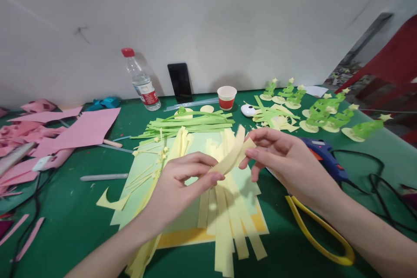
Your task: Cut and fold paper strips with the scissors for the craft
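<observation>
My left hand (192, 176) pinches a pale yellow paper strip (230, 156) between thumb and fingers. The strip is bent, with one end curling upward. My right hand (270, 152) grips the strip's other end between thumb and forefinger. Beneath both hands, several flat yellow strips (223, 221) lie fanned out over light green sheets (189, 208). A bundle of narrower yellow strips (145, 247) runs under my left forearm. Small yellow paper stars (163, 156) on thin strips lie left of my left hand. Yellow-handled scissors (325, 243) are partly hidden under my right hand.
Green strips (192, 124) lie behind the hands. Along the wall stand a water bottle (143, 82), a phone (180, 82) and a paper cup (226, 97). Green spiral paper trees (329, 113) and a blue glue gun (325, 156) with its cord are right; pink paper (87, 128) is left.
</observation>
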Tool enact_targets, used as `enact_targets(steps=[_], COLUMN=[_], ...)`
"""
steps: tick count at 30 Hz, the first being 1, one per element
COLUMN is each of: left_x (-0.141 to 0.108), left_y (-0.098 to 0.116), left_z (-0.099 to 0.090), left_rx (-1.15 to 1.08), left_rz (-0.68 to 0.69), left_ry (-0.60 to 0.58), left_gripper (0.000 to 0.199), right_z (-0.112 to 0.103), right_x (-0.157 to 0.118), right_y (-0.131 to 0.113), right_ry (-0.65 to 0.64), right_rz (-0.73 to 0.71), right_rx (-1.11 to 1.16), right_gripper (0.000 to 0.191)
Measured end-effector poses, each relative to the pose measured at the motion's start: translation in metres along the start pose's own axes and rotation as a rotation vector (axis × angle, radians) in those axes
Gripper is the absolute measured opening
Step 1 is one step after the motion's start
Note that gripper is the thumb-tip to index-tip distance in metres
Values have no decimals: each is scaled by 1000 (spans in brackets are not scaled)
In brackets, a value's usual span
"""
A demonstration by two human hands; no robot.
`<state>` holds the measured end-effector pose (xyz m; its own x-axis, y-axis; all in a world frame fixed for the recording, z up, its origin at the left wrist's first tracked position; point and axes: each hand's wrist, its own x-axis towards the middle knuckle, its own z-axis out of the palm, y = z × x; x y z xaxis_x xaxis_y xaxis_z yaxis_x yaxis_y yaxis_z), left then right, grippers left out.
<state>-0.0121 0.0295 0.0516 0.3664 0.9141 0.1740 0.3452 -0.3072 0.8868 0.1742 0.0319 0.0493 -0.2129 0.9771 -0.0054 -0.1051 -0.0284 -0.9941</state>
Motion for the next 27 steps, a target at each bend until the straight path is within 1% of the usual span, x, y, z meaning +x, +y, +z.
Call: enact_targets(steps=[5,10,16,18,20,23,25,27], left_x=[0,-1,-1,0,0,0,0,0], left_y=[-2,-2,-1,-2,-3,-4,-5,-5], left_z=[1,1,1,0,0,-1,0,0], left_rx=[20,-6,57,68,41,-69,-143,-163], left_rz=[-19,-4,-20,-9,13,33,26,8], left_ry=[29,45,-33,-39,-38,-20,-5,-16], left_gripper=[13,12,21,21,19,11,11,14], right_z=[1,0,-1,-1,-1,-2,-3,-3], right_x=[-2,-2,1,1,2,2,2,3], right_y=[-1,-1,-1,-1,-1,0,1,2], right_ry=[4,-30,21,20,14,-1,-13,-14], right_rz=[-9,24,69,69,71,83,83,81], right_rx=[-1,69,62,70,76,89,107,126], right_gripper=[7,8,11,11,10,8,7,7])
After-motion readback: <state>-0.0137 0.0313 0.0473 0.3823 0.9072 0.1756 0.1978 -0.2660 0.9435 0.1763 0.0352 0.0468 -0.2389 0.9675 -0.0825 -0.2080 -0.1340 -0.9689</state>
